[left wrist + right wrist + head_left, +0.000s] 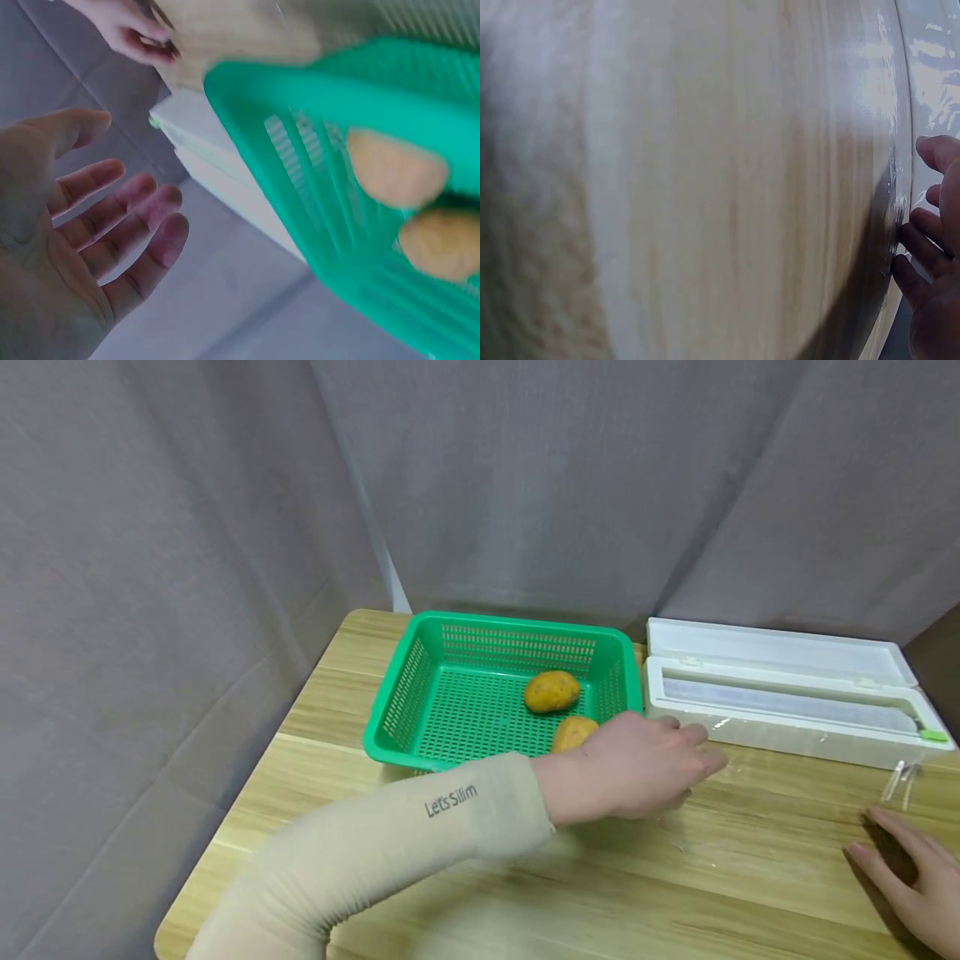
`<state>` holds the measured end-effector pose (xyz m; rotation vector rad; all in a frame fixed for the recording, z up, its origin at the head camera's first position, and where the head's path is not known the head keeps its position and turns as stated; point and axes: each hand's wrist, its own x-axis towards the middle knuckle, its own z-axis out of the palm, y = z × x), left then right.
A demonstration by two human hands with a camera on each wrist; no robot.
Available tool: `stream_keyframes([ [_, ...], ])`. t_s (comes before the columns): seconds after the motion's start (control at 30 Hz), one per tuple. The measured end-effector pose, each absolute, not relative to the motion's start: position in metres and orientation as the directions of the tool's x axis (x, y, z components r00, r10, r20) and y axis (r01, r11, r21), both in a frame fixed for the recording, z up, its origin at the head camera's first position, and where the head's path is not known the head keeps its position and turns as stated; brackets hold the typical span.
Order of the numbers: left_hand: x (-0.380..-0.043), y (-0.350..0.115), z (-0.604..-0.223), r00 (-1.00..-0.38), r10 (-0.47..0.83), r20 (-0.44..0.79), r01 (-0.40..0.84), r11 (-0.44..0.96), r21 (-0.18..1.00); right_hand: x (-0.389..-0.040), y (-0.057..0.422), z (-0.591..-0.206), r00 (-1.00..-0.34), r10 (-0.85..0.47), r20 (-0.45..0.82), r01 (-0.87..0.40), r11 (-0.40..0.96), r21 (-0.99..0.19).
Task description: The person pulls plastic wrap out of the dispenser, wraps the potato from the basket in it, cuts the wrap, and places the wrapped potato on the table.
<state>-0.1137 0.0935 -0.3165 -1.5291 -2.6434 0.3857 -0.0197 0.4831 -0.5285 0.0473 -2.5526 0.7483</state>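
Note:
My left hand point(645, 764) hovers just right of the green plastic basket point(390, 727), its forearm crossing in front of it. In the left wrist view the left hand's fingers point(127, 277) are loosely bent, with nothing held. Two yellow-brown potatoes point(552, 692) lie in the basket's right part; the nearer one is partly hidden behind the hand. Clear, shiny cling film point(903, 781) stretches over the wood in front of the white cling film box point(780, 739). My right hand point(918, 885) is low at the right edge, fingers extended, by the film.
The box's lid point(780, 652) is folded back, showing the film roll point(787, 703) inside and a green slider point(933, 736) at its right end. All stands on a wooden table point(300, 760) against grey curtains point(540, 485).

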Motion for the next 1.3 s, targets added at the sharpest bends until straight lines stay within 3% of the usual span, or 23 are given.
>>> stream_keyframes([
  [0.27,-0.155,0.067,-0.301,-0.601,0.791,-0.118,0.795,0.577,-0.186,-0.019,0.482,-0.530,-0.883,0.107,0.457,-0.148,0.860,-0.488],
  [0.6,-0.206,0.043,-0.308,-0.684,0.707,-0.181,0.728,0.678,-0.099,-0.021,0.480,-0.536,-0.844,0.095,0.527,-0.244,0.808,-0.537],
  [0.87,-0.237,0.028,-0.328,-0.723,0.652,-0.227,0.678,0.733,-0.056,-0.021,0.480,-0.536,-0.846,0.095,0.524,-0.245,0.805,-0.541],
  [1.13,-0.256,0.021,-0.346,-0.718,0.644,-0.264,0.677,0.734,-0.051,-0.015,0.478,-0.532,-0.910,0.164,0.380,-0.047,0.871,-0.489],
  [1.3,-0.263,0.017,-0.355,-0.717,0.634,-0.290,0.674,0.736,-0.055,-0.013,0.476,-0.532,-0.901,0.167,0.401,-0.064,0.862,-0.503],
])
